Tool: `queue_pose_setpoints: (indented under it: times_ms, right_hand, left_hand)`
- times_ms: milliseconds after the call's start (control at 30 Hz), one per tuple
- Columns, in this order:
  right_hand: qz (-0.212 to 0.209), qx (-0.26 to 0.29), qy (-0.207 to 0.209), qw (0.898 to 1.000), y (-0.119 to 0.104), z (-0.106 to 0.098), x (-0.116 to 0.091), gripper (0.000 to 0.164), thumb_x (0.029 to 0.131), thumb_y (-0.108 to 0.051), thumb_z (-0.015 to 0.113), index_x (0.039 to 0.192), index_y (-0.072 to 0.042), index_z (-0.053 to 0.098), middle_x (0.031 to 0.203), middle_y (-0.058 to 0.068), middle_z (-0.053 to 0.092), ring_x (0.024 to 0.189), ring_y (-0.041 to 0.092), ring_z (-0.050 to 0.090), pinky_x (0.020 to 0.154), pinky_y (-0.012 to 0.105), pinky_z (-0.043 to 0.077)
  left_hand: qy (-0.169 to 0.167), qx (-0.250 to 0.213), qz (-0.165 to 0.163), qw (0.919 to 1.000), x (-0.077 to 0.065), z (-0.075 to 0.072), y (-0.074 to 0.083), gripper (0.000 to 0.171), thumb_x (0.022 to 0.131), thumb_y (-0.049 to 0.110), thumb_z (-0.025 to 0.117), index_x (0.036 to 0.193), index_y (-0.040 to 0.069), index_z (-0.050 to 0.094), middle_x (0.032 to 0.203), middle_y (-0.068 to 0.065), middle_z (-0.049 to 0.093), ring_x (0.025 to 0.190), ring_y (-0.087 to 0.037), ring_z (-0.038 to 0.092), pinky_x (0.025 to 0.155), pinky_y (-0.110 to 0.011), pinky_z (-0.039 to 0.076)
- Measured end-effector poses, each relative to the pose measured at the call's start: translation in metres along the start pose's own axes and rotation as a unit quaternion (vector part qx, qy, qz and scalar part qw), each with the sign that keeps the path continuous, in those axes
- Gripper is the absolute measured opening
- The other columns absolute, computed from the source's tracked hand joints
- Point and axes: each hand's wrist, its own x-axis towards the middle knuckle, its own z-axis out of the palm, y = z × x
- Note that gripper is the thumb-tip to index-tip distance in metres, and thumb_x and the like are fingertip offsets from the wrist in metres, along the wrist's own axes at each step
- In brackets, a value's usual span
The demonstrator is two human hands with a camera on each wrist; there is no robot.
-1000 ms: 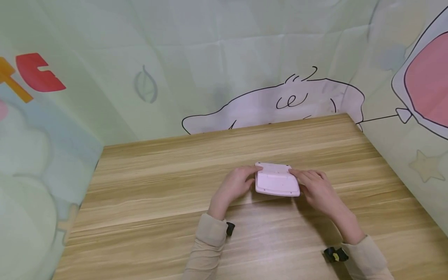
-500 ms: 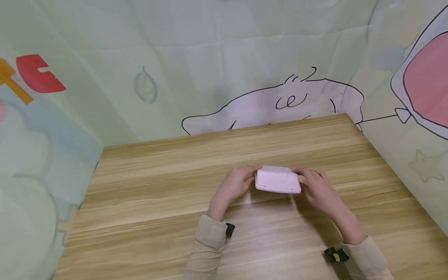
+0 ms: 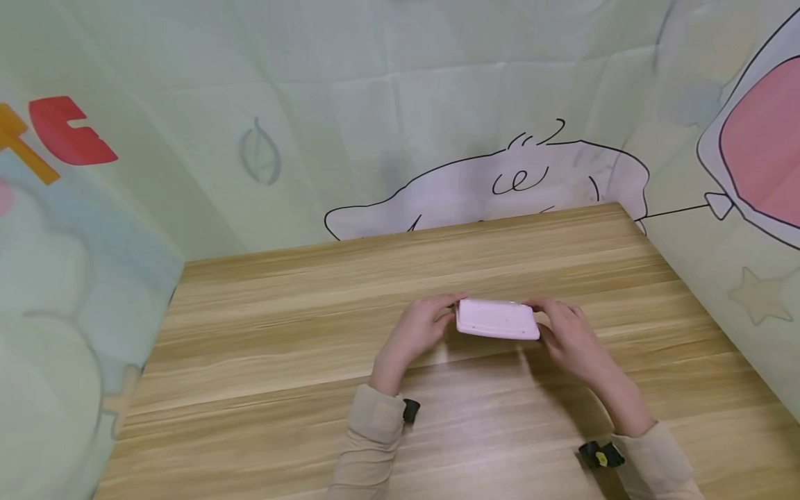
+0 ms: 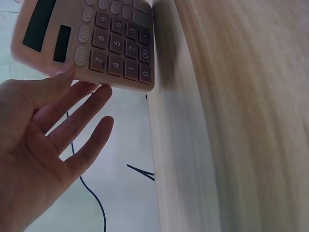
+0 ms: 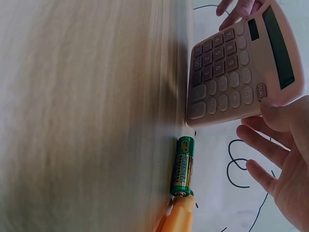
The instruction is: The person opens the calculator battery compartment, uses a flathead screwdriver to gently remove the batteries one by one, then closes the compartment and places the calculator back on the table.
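Observation:
A pink calculator is held tilted between both hands over the wooden table. Its back with small screw holes faces up in the head view, while its keys and dark display show in both wrist views. My left hand pinches one side edge, thumb on the front beside the display and fingers behind. At the opposite side my right hand grips it likewise, its thumb near the ON/AC key. The lower edge of the calculator, by the number keys, is right at the tabletop.
In the right wrist view a green battery lies on the table near the calculator, beside an orange handle. Both are hidden in the head view. A printed cloth hangs behind the table.
The calculator has tipped further upright, so less of its back shows in the head view and its near edge stands higher. Both hands stay nearly in place.

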Motion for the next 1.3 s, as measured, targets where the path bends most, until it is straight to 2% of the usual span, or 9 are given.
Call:
queue_pose_setpoints:
  times_ms: [200, 400, 633, 800, 1033, 1233, 1300]
  right_hand:
    - [-0.018, 0.016, 0.016, 1.0, 0.0005, -0.0003, 0.0025, 0.04, 0.079, 0.01, 0.065, 0.117, 0.001, 0.055, 0.104, 0.015, 0.068, 0.098, 0.031, 0.063, 0.084, 0.048, 0.044]
    - [-0.025, 0.066, 0.035, 0.997, -0.0019, -0.0014, 0.0061, 0.041, 0.075, 0.019, 0.065, 0.114, 0.007, 0.057, 0.099, 0.015, 0.07, 0.096, 0.031, 0.065, 0.084, 0.042, 0.046]
    - [0.009, 0.082, 0.021, 0.996, -0.0051, -0.0028, 0.0065, 0.042, 0.078, 0.018, 0.062, 0.118, 0.005, 0.055, 0.104, 0.016, 0.07, 0.099, 0.03, 0.064, 0.085, 0.041, 0.046]
    - [0.023, 0.086, 0.025, 0.996, -0.0056, -0.0017, 0.0059, 0.041, 0.08, 0.018, 0.061, 0.118, 0.005, 0.055, 0.104, 0.016, 0.069, 0.099, 0.03, 0.064, 0.085, 0.038, 0.045]
    - [0.053, 0.1, 0.026, 0.993, -0.0058, -0.0005, 0.0058, 0.037, 0.086, 0.009, 0.061, 0.121, 0.001, 0.054, 0.107, 0.014, 0.069, 0.099, 0.025, 0.064, 0.085, 0.03, 0.045]
    - [0.07, 0.119, 0.027, 0.99, -0.006, 0.001, 0.0048, 0.034, 0.09, 0.005, 0.059, 0.123, -0.003, 0.054, 0.111, 0.01, 0.068, 0.099, 0.013, 0.061, 0.084, 0.01, 0.041]
    - [0.073, 0.123, 0.028, 0.989, -0.006, 0.0014, 0.0045, 0.034, 0.09, 0.004, 0.058, 0.123, -0.003, 0.055, 0.111, 0.009, 0.068, 0.097, 0.009, 0.06, 0.081, 0.008, 0.04]
  left_hand:
    - [0.01, -0.022, -0.011, 0.9997, -0.0015, -0.0008, -0.0005, 0.042, 0.092, 0.008, 0.06, 0.133, 0.018, 0.059, 0.13, -0.004, 0.063, 0.118, -0.023, 0.061, 0.099, -0.039, 0.049]
    - [0.02, -0.034, -0.016, 0.9991, -0.0022, -0.0038, 0.0013, 0.041, 0.093, 0.008, 0.059, 0.133, 0.017, 0.059, 0.129, -0.006, 0.064, 0.116, -0.024, 0.062, 0.097, -0.041, 0.051]
    - [0.034, -0.033, -0.021, 0.9987, -0.0021, -0.0062, 0.0026, 0.041, 0.093, 0.012, 0.06, 0.133, 0.023, 0.059, 0.129, -0.004, 0.064, 0.117, -0.023, 0.062, 0.097, -0.041, 0.05]
    - [0.044, -0.04, -0.023, 0.998, -0.0023, -0.0074, 0.0028, 0.039, 0.093, 0.014, 0.06, 0.132, 0.021, 0.06, 0.128, -0.004, 0.065, 0.116, -0.023, 0.062, 0.096, -0.041, 0.051]
    - [0.049, -0.057, -0.026, 0.9969, -0.0023, -0.0087, 0.0039, 0.037, 0.095, 0.017, 0.058, 0.131, 0.017, 0.06, 0.127, -0.005, 0.065, 0.117, -0.023, 0.061, 0.099, -0.042, 0.049]
    - [0.049, -0.073, -0.025, 0.9958, -0.0012, -0.0068, 0.002, 0.036, 0.095, 0.019, 0.058, 0.131, 0.015, 0.06, 0.128, -0.006, 0.064, 0.117, -0.023, 0.062, 0.099, -0.041, 0.049]
    - [0.051, -0.081, -0.025, 0.9951, -0.0011, -0.006, 0.0016, 0.036, 0.094, 0.019, 0.058, 0.13, 0.014, 0.061, 0.127, -0.007, 0.065, 0.116, -0.023, 0.062, 0.099, -0.041, 0.049]
